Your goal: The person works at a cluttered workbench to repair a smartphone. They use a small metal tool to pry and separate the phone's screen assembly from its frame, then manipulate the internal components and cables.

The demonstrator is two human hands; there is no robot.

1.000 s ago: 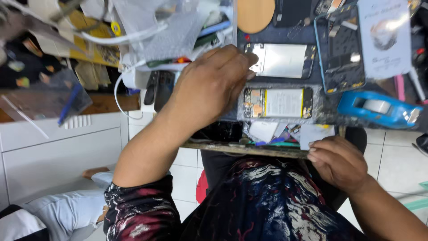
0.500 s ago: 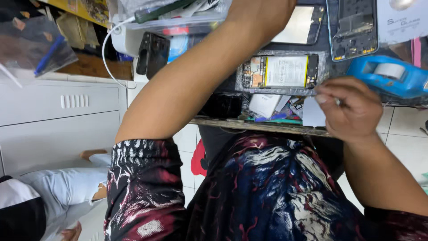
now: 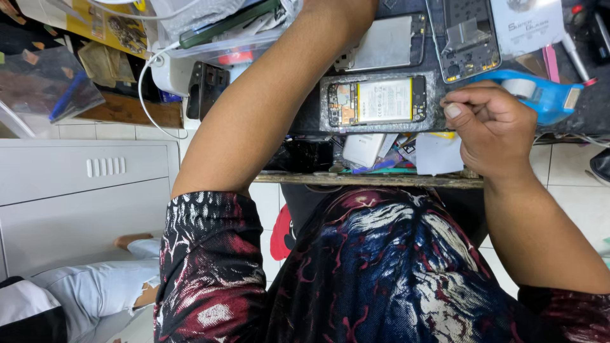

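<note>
Right hand (image 3: 492,130) fingers curled together beside the opened phone (image 3: 376,101) — left forearm stretches far, its fingers out of view.

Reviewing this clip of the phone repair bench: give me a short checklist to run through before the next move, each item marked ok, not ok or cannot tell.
1. Opened phone lies flat on the bench, back off, battery and board exposed: ok.
2. Right hand is curled shut beside the phone's right end; what it pinches: cannot tell.
3. Left hand in view: not ok; the left forearm reaches up past the top edge, so its grip cannot be told.
4. Blue tape dispenser sits just behind the right hand, within easy reach: ok.
5. Bench edge crowded with loose parts and cards that might slip off: not ok.
</note>
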